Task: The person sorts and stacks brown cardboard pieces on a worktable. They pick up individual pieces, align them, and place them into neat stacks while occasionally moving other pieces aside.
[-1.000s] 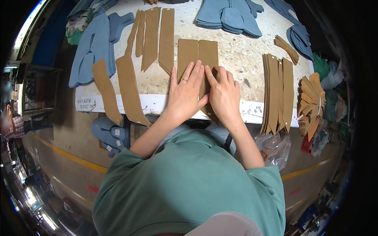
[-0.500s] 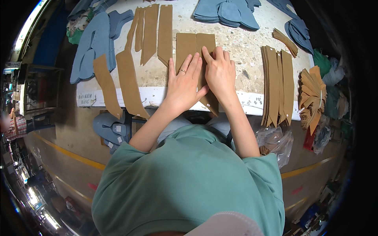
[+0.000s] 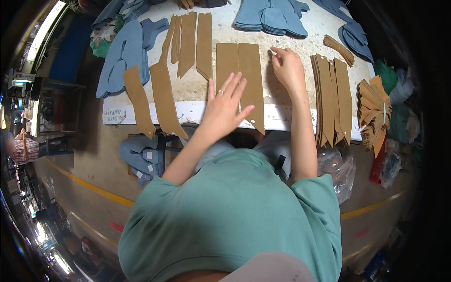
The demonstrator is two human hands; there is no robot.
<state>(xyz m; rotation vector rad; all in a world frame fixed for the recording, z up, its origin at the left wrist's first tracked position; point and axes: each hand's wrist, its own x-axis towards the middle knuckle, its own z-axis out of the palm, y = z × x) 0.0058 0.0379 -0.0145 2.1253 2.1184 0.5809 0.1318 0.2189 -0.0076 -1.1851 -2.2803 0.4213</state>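
Observation:
Two flat brown leather-like strips lie side by side in front of me, a left strip [image 3: 226, 58] and a right strip [image 3: 250, 70] whose near end is cut to a point. Across them rests my left hand [image 3: 224, 105], open, fingers spread and a ring on one of them. My right hand [image 3: 289, 70] hovers over the table to the right of the strips. Its index finger reaches out leftward, apart from the thumb, while the other fingers curl; nothing shows in it. A small pale tag sits near the right strip's point.
More brown strips [image 3: 164, 98] are laid out at the left, some overhanging the table edge [image 3: 183, 113]. On the right are a stack of pointed strips [image 3: 324, 98] and a tied bundle [image 3: 374, 113]. Blue cut pieces [image 3: 270, 19] are piled at the far side.
My right hand has lifted off the right strip and moved to the right, uncovering it. The left hand stays on the strips with its fingers spread wider. The whole view has shifted slightly.

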